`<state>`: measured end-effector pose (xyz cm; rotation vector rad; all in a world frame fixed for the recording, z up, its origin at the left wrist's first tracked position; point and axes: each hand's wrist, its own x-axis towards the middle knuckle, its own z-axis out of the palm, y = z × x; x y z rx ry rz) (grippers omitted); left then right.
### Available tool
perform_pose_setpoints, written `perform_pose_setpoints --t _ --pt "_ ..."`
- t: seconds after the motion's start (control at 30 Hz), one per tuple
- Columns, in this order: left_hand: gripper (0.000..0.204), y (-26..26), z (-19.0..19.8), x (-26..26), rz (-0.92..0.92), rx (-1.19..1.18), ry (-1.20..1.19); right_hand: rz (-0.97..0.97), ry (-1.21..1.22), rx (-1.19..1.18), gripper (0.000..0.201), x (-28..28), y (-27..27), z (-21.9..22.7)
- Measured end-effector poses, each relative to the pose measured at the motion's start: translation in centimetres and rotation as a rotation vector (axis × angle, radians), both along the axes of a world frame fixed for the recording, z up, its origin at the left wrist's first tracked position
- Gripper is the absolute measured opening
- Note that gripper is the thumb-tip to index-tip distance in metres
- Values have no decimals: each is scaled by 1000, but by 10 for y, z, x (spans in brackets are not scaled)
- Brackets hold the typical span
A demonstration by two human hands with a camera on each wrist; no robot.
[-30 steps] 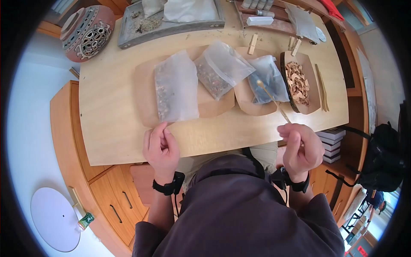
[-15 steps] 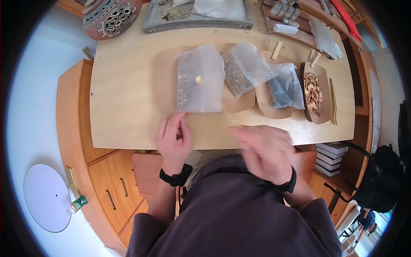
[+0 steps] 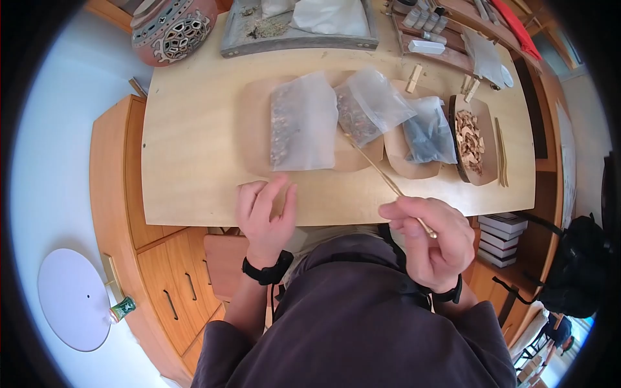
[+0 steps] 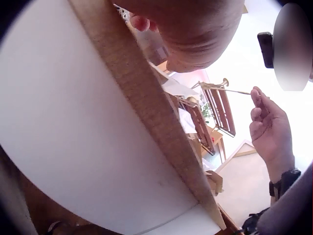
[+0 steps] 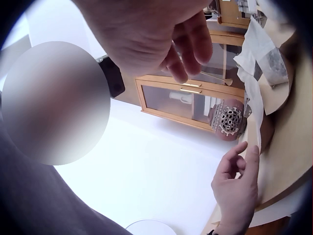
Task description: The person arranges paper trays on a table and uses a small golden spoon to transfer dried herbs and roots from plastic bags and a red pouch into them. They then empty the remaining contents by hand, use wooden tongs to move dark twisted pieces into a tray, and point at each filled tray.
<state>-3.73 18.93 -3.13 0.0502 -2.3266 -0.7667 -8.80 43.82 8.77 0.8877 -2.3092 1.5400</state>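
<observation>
A slender golden spoon (image 3: 380, 169), small-headed, is pinched between the thumb and fingers of my right hand (image 3: 440, 236). It points up and left, its head overlapping the edge of the middle pouch in the head view. My left hand (image 3: 265, 210) has its fingers loosely bent and spread, fingertips right at the lower edge of the left frosted pouch (image 3: 304, 123). Dark mixed bits show through that pouch. The middle pouch (image 3: 372, 107) has similar bits with some red, and the right pouch (image 3: 430, 132) a dark content. All three lie on brown paper trays (image 3: 252, 129).
A paper tray of wood chips (image 3: 470, 142) has a clothespin (image 3: 472, 89) on its far end; two thin golden sticks (image 3: 501, 152) lie beside it. Farther back are a grey wooden tray (image 3: 297, 46), a patterned pot (image 3: 174, 35) and a wooden rack (image 3: 443, 48) with small bottles.
The right hand swung left, with the spoon over the left pouch, then drew back right. The left hand's fingers have spread apart. The head view has shifted, putting the table's things farther right.
</observation>
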Motion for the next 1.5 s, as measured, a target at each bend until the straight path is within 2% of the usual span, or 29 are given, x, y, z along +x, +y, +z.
perform_pose_setpoints --t 0.07,0.17,0.27,0.37,0.47,0.57,0.77,0.87,0.9,1.03,1.13,1.17,1.27,1.37,1.43,1.5 --pt "35 7 21 -9 -34 -103 45 -16 -11 -10 32 5 12 -1" --pt "34 20 44 -28 -60 -121 -83 -31 -45 -37 30 11 21 -3" --pt "30 14 32 -39 -156 -90 -123 -26 -39 -38 28 13 29 -3" --pt "21 16 30 -40 -119 0 -65 -23 -38 -38 25 13 37 -4" --pt "12 14 40 -37 -18 199 -161 -8 -46 -67 23 13 41 -9" --pt "10 6 40 -42 68 417 -82 12 -55 -92 22 14 42 -11" --pt "13 -18 57 -42 104 402 9 28 -65 -119 21 18 43 -14" --pt "13 -14 74 -35 184 361 29 -13 -45 -89 17 17 47 -10" --pt "14 -13 77 -31 178 359 51 -33 -27 -78 15 16 47 -9" --pt "18 -9 90 -14 108 398 136 -125 -203 -104 11 9 40 -11" --pt "20 -4 102 -3 18 425 171 -74 -377 -259 13 -1 26 -19" --pt "22 -2 105 1 -13 428 179 -55 -356 -246 13 -4 22 -20" --pt "16 6 113 7 -129 675 188 -4 -286 -208 13 -11 12 -22" --pt "16 13 118 16 -190 769 145 44 -277 -207 15 -13 6 -24" --pt "17 18 119 21 -208 753 138 106 -439 -275 18 -13 5 -24" --pt "17 19 118 24 -235 753 135 170 -737 -381 20 -11 8 -27"
